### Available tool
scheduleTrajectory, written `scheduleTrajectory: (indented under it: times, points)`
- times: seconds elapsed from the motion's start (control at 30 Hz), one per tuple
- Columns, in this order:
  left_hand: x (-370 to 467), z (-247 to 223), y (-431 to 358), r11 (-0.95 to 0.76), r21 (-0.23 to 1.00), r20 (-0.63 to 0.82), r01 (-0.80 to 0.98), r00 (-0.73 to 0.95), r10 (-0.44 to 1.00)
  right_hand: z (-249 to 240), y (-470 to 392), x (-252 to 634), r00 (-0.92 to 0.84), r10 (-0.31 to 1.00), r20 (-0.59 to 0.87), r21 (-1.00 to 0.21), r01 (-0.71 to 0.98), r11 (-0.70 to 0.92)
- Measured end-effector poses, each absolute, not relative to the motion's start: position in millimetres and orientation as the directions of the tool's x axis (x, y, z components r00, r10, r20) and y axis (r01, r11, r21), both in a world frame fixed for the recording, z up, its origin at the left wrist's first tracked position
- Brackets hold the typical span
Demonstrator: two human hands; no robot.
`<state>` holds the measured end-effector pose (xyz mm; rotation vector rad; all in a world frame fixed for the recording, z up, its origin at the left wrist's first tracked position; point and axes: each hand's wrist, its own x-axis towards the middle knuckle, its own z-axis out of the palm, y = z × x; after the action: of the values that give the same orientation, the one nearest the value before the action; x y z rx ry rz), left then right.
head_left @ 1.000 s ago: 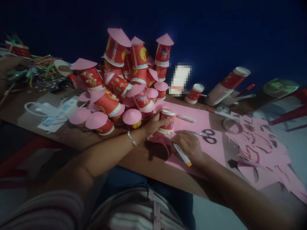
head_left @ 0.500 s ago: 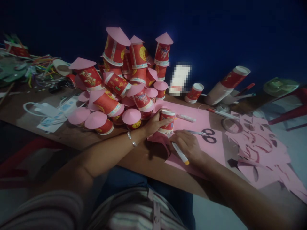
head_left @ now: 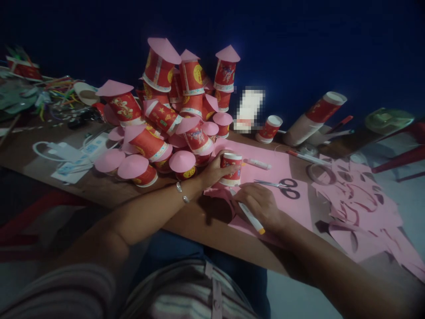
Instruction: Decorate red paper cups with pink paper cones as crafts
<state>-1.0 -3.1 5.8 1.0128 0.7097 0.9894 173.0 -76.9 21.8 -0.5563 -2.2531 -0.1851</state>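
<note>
My left hand (head_left: 214,172) is wrapped round a red paper cup (head_left: 231,170) with white edges, which rests on pink paper (head_left: 299,212). In my right hand (head_left: 257,201) is a white marker (head_left: 251,217) with an orange end, its front part close below the cup. Whether its tip touches the paper I cannot make out. Behind the cup lies a second white marker (head_left: 259,164). Scissors (head_left: 282,188) with dark handles lie on the pink sheet, just beyond my right hand.
Several red cups with pink paper cone tops (head_left: 195,133) are piled at the back left. At the right are pink scraps (head_left: 361,204), a tape roll (head_left: 321,174) and a leaning cup stack (head_left: 318,115). A white power strip (head_left: 78,159) sits at the left.
My right hand and the marker have moved slightly right and down, away from the cup's lower edge. My left hand and the cup have stayed in place.
</note>
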Motion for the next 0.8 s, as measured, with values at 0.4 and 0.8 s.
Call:
scheduleTrajectory:
  times: [0.4, 0.8]
  points:
    - [-5, -3, 5, 0.206, 0.868, -0.021, -0.451, 0.382, 0.924, 20, -75, 175, -0.590, 0.320, 0.741, -0.015, 0.462, 0.887]
    - [-4, 5, -1, 0.233, 0.910, -0.077, -0.343, 0.412, 0.908, 25, -76, 177, -0.576, 0.333, 0.747, -0.016, 0.484, 0.875]
